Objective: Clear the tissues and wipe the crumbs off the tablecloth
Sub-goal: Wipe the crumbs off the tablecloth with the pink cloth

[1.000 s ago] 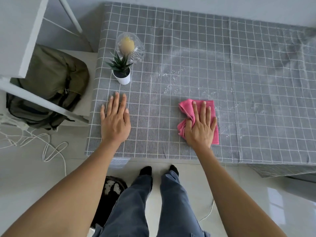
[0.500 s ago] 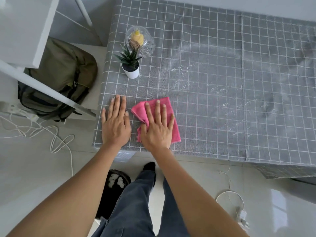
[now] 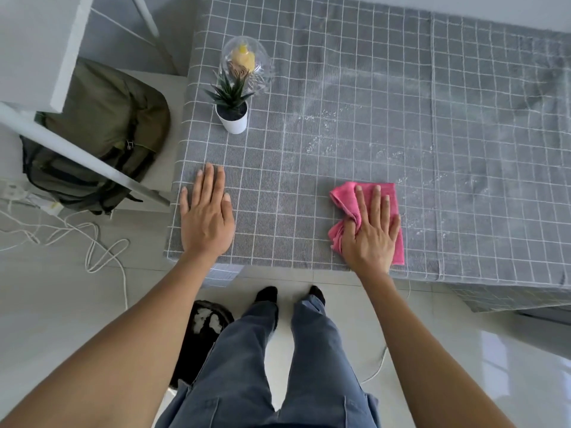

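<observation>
The right hand (image 3: 370, 233) has swept the pink cloth (image 3: 387, 193) back rightward along the worktop's near edge, away from the left hand (image 3: 207, 217); the wiping pass continues. Crumbs (image 3: 321, 143) remain mid-tablecloth (image 3: 340, 72). Both hands lie flat, palms down, fingers spread, the right pressing the cloth.

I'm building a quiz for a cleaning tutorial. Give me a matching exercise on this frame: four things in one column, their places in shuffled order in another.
Things:
1. pink folded cloth
2. small white pot with a spiky green plant
3. olive green backpack
4. white crumbs

Places:
A. off the table, to its left
B. under the right hand
C. near the tablecloth's left edge, in front of a clear glass dome
D. scattered mid-table on the grey checked tablecloth

Pairs: 1-B, 2-C, 3-A, 4-D
</observation>
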Demonstrator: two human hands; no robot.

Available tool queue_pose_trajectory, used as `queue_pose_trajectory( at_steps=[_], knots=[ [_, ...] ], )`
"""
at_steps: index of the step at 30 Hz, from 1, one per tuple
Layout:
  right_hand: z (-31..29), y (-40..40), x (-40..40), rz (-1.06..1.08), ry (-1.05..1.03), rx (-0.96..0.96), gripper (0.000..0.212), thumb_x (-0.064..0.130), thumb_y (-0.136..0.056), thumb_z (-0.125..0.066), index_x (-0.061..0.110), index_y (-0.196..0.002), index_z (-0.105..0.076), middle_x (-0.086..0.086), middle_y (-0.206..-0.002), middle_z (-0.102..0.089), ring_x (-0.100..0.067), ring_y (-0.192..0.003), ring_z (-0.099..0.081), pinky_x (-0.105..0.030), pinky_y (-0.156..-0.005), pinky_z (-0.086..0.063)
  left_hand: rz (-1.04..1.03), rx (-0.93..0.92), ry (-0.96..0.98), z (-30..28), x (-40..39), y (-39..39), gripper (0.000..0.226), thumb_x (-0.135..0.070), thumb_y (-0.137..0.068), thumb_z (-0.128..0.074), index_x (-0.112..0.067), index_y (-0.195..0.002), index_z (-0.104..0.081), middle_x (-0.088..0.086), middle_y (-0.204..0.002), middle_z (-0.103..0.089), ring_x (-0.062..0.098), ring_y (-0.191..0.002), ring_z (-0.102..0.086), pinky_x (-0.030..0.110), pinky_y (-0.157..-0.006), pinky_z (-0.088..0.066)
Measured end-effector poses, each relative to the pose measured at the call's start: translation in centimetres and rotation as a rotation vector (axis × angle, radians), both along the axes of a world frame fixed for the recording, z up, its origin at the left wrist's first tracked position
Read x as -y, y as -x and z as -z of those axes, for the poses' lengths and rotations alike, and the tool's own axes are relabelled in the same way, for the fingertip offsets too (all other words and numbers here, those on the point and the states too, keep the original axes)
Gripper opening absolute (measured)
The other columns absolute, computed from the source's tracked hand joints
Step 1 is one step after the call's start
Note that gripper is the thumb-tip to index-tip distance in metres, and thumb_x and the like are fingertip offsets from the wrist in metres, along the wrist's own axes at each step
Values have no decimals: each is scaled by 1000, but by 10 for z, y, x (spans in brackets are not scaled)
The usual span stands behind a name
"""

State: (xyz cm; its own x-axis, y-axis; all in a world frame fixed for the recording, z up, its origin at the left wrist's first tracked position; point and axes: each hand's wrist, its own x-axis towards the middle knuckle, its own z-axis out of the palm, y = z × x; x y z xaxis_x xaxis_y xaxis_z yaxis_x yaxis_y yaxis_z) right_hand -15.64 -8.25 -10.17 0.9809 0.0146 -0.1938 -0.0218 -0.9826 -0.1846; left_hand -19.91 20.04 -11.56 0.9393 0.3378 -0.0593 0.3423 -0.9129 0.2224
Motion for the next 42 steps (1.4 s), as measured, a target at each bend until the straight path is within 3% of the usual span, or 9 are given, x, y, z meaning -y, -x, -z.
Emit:
queue_pose_trajectory(
  at_steps=[5,10,15,19,25,33,42],
  knots=[
    [-2,3,-25,52,24,-24,66,45,-86,-7,38,-148,13,2,-159,15,-21,-147,12,-48,-117,10,1,3,-5,3,1,-1,55,-31,-100,-16,-20,-153,-11,-2,-160,-7,14,-148,-6,43,-119,-6],
    [0,12,-76,-142,22,-45,64,47,-91,-7,34,-148,20,-3,-157,23,-24,-143,22,-53,-116,9,3,6,-7,2,1,0,55,-32,-99,-13,-21,-153,-9,-3,-160,-6,14,-148,-5,43,-119,-3],
    [0,23,-110,-271,-112,-26,63,42,-93,-21,36,-151,4,0,-160,8,-22,-147,11,-51,-116,10,-4,7,7,0,2,0,55,-33,-99,-13,-21,-152,-9,-3,-160,-6,13,-148,-5,43,-119,-4],
    [2,16,-79,-326,-110,7,60,45,-94,-16,36,-151,-3,2,-161,4,-18,-147,9,-48,-119,4,-1,3,9,-1,2,0,55,-33,-99,-13,-21,-152,-9,-3,-160,-6,13,-148,-5,43,-119,-4],
    [1,-9,-22,-51,-44,2,63,44,-89,-7,37,-150,6,2,-160,11,-19,-146,14,-48,-118,6,5,-14,13,-1,2,-2,56,-36,-98,-8,-21,-152,-8,-3,-160,-5,13,-148,-3,44,-119,-3],
    [-1,-24,-60,238,-88,-10,63,39,-95,-24,38,-148,10,1,-159,16,-20,-146,16,-50,-116,11,30,11,62,-3,15,-31,60,-40,-96,-5,-17,-152,-9,-1,-160,-4,13,-147,0,43,-118,4],
    [1,-34,-141,-255,-104,-24,62,44,-93,-11,35,-149,13,1,-158,21,-22,-144,22,-51,-114,17,-21,31,55,-2,8,-53,58,-36,-96,-4,-21,-152,-3,-4,-160,1,10,-147,2,41,-119,2]
  ],
)
